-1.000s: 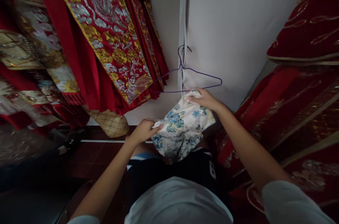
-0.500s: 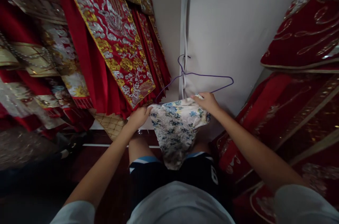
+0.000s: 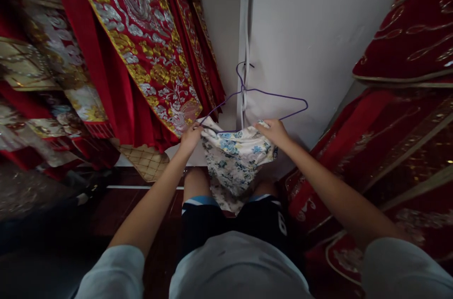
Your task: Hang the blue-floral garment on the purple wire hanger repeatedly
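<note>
A white floral garment [image 3: 233, 162] with blue and yellow flowers hangs in front of my legs, its exact kind unclear. My left hand [image 3: 191, 136] is closed on its upper left corner, right by the left end of a thin purple hanger [image 3: 269, 93]. The upper right edge of the cloth is pinched in my right hand [image 3: 275, 132], below the hanger's right arm. The hanger's hook rests on a dark peg at the wall, and its lower bar runs partly behind the cloth's top edge.
Red costumes with gold and silver embroidery [image 3: 155, 53] hang on the left. More dark red embroidered cloth [image 3: 406, 44] fills the right side. A white strip [image 3: 245, 20] runs down the pale wall [image 3: 311, 16]. The floor [image 3: 141, 202] is dark red.
My left hand has moved up and inward with its corner of the cloth to the hanger's left end. The garment's top edge now overlaps the hanger's lower bar.
</note>
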A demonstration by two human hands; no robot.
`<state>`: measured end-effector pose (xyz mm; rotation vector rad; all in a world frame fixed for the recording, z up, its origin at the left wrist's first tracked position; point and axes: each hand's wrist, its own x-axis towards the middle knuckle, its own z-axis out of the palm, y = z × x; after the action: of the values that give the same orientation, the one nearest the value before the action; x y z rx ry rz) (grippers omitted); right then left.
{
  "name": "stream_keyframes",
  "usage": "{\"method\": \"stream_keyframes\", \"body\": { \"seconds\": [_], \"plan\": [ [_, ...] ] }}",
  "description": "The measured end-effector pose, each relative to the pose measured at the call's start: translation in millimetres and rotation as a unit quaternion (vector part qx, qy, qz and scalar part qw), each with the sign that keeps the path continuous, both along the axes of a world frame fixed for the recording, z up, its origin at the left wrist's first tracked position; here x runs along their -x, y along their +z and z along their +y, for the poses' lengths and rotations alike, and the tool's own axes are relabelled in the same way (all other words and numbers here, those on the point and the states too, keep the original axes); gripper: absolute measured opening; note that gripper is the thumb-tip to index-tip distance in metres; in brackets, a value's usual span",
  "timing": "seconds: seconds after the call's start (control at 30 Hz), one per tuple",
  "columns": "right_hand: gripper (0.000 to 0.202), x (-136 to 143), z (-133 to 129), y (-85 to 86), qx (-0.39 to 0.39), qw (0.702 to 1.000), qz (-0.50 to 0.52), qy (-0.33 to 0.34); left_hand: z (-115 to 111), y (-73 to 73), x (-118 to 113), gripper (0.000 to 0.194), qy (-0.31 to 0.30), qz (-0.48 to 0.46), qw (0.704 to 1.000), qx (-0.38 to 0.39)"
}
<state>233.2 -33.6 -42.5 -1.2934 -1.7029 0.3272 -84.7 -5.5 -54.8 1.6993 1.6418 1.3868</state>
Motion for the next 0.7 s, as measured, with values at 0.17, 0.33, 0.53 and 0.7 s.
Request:
{"method": "stream_keyframes", "body": {
  "seconds": [0.17,0.33,0.53,0.7],
  "plan": [
    [0.049,0.8,-0.5,-5.9,0.006,1.000,0.000,0.009,-15.3,1.6,-41.0,0.039,0.016,-0.018,0.994,-0.106],
    [0.051,-7.9,2.1,-0.4,0.024,0.999,-0.002,0.024,-19.6,3.6,-86.6,0.053,0.039,-0.029,0.991,-0.123],
    [0.048,-8.3,3.0,4.9,0.033,0.998,0.003,0.048,5.5,34.8,-92.1,0.033,0.008,0.025,0.987,-0.156],
    [0.041,-14.3,-3.4,6.9,0.054,0.990,0.012,0.127,28.0,54.4,-72.3,0.014,-0.024,0.015,0.995,-0.096]
  ]
}}
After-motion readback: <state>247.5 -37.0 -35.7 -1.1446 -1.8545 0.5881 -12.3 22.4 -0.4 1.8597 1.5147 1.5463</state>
